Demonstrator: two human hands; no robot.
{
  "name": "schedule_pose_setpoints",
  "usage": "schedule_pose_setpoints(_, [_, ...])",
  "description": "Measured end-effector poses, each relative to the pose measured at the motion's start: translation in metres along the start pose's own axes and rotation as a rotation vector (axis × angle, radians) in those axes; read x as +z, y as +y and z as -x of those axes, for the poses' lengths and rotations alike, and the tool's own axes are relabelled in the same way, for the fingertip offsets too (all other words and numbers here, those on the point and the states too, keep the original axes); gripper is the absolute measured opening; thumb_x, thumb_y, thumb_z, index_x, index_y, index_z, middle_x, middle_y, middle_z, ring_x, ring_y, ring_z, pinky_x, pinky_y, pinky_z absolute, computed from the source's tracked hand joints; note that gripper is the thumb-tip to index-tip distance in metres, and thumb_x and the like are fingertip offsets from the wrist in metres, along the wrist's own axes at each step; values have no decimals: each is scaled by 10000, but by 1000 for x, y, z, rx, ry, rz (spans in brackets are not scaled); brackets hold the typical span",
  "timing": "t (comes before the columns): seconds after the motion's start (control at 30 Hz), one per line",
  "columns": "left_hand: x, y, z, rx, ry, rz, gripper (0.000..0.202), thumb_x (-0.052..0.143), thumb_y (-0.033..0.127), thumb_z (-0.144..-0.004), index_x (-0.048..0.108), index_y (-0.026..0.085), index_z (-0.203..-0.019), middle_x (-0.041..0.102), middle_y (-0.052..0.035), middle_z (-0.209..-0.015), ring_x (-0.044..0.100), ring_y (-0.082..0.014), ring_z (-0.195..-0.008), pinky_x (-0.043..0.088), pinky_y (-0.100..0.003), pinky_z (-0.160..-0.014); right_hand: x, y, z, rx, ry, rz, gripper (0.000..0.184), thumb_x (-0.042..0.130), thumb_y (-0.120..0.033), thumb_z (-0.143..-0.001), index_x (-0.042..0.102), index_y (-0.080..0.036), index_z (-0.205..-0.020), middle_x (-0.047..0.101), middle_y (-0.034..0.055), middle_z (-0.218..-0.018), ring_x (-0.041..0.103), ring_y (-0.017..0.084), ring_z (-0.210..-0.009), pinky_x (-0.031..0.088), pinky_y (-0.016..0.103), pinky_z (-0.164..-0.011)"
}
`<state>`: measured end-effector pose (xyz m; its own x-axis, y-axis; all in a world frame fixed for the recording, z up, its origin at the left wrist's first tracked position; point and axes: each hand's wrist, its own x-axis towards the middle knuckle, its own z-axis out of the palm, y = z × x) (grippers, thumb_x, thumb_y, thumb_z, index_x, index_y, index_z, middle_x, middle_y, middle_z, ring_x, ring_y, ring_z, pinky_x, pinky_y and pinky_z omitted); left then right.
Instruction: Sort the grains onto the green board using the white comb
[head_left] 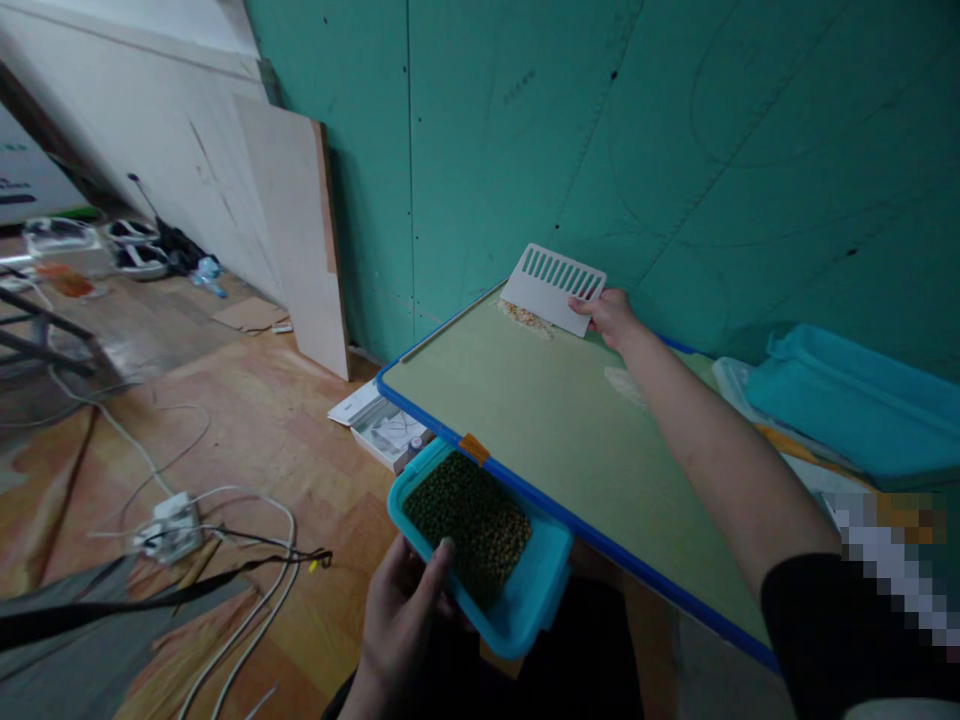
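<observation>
My left hand (409, 600) grips the near rim of a turquoise plastic container (536, 600), thumb over the edge. Dark green beans (450, 500) and some tan beans (510, 540) lie inside it. The container is tilted against the blue edge of the table, slightly below its top. At the far side of the table, my right hand (611, 312) is closed on a white slotted scraper (547, 290), a flat plate with a row of slots. Along the scraper's lower edge lies a small heap of pale grains (525, 318). A whitish patch (624, 385) shows near my forearm.
The pale green tabletop (495, 390) has a blue rim and stands by a green wall (510, 130). A larger turquoise bin (855, 400) sits at the right. An open white box (390, 430), a power strip (172, 525) and loose cables are on the floor. A board (292, 220) leans at the left.
</observation>
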<state>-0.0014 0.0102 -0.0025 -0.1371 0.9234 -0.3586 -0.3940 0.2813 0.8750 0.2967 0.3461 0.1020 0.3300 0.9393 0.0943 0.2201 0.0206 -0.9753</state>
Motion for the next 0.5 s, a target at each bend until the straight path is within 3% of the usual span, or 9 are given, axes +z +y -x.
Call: schedule_pose_setpoints(0.5, [0, 2, 3, -21, 17, 27, 462, 845, 555, -695, 648, 191, -901, 607, 41, -523, 554, -149, -333, 465, -251, -336, 9, 1, -1, -36, -52, 27, 185, 788, -94, -667, 705, -133, -827, 731, 43, -765, 726, 265, -882, 598, 448, -790])
